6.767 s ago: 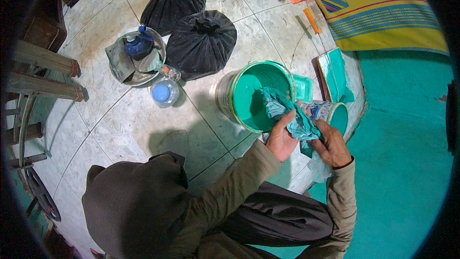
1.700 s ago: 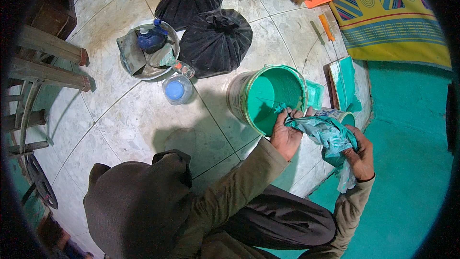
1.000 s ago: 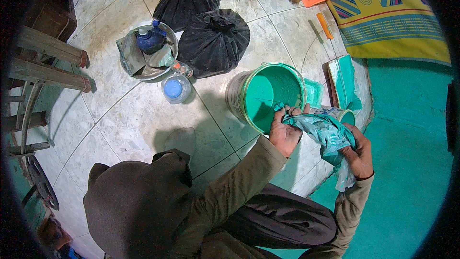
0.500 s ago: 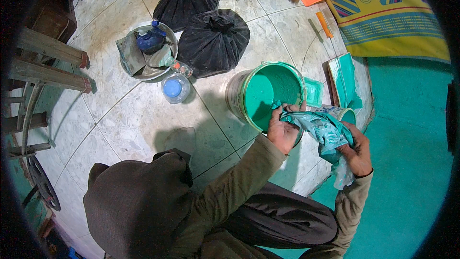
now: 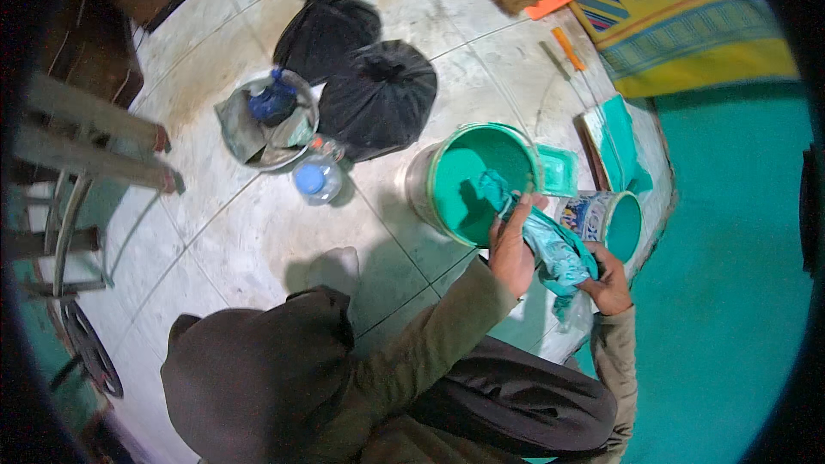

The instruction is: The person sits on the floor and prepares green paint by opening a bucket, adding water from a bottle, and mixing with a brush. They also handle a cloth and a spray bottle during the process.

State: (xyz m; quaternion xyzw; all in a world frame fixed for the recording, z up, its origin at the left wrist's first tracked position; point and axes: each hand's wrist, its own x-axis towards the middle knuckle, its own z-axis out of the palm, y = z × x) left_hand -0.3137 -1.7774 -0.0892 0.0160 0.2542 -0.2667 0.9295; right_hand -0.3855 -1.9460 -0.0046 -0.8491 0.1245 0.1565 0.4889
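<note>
Teal-smeared plastic, crumpled into a loose roll, runs between the person's two hands just at the near right side of the large paint bucket (image 5: pixel 418 185). The left hand (image 5: pixel 513 255) is mostly closed, its fingers curled around the upper part of the plastic sheet (image 5: pixel 554 247); the right hand (image 5: pixel 611 283) is bent inward with thumb and fingers pinched on the lower part, and a ragged scrap dangles below, between the two. Compared with half a second ago, the right hand has come in closer to the left, so the stretch between them is shorter and more bunched. A longer wad now pokes past the left fingers and over the bucket's mouth, above the green paint (image 5: pixel 455 174), where only a small tip showed earlier. The smaller paint can (image 5: pixel 588 215), largely covered then, stands out plainly beside the right hand. The change suggests the sheet is being fed or squeezed along through the left hand, with its end placed so that loose paint would fall back inside the bucket; whether any is dripping cannot be told through the slight blur. Just beyond the bucket sits a shallow green tray (image 5: pixel 559 172) on the tiled floor (image 5: pixel 232 249).
</note>
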